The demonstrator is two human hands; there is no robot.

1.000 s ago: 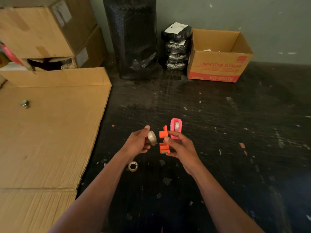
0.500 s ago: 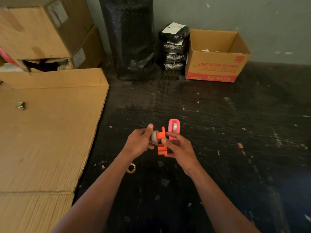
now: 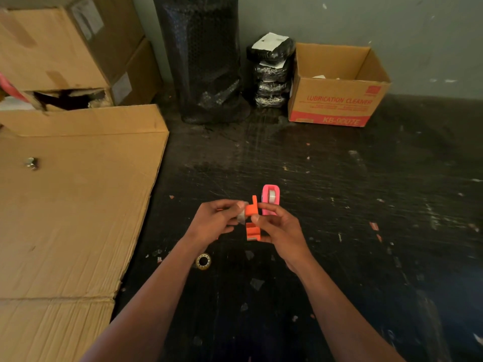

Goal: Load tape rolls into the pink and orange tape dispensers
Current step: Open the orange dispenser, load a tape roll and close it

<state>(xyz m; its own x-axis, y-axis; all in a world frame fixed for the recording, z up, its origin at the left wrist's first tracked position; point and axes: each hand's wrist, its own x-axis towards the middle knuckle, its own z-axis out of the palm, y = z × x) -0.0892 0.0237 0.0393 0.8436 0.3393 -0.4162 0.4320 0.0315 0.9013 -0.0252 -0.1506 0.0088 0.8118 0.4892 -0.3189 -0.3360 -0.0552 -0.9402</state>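
Note:
My right hand [image 3: 281, 229] holds the small orange tape dispenser [image 3: 253, 222] above the dark table. My left hand [image 3: 213, 222] grips a clear tape roll [image 3: 241, 215] and presses it against the dispenser's left side. How far the roll sits inside is hidden by my fingers. Just behind my hands the pink dispenser [image 3: 271, 198] stands on the table with a tape roll inside it. Another small tape roll [image 3: 203, 261] lies flat on the table below my left wrist.
A flattened cardboard sheet [image 3: 73, 205] covers the table's left side, with a metal nut [image 3: 32, 163] on it. Stacked boxes [image 3: 65, 48] stand at the back left. At the back stand a black wrapped cylinder [image 3: 201, 58], stacked black bundles [image 3: 271, 74] and an open box [image 3: 337, 100].
My left hand brought the tape roll rightward from a small gap until it meets the orange dispenser. My right hand kept hold of the dispenser. The pink dispenser stayed put.

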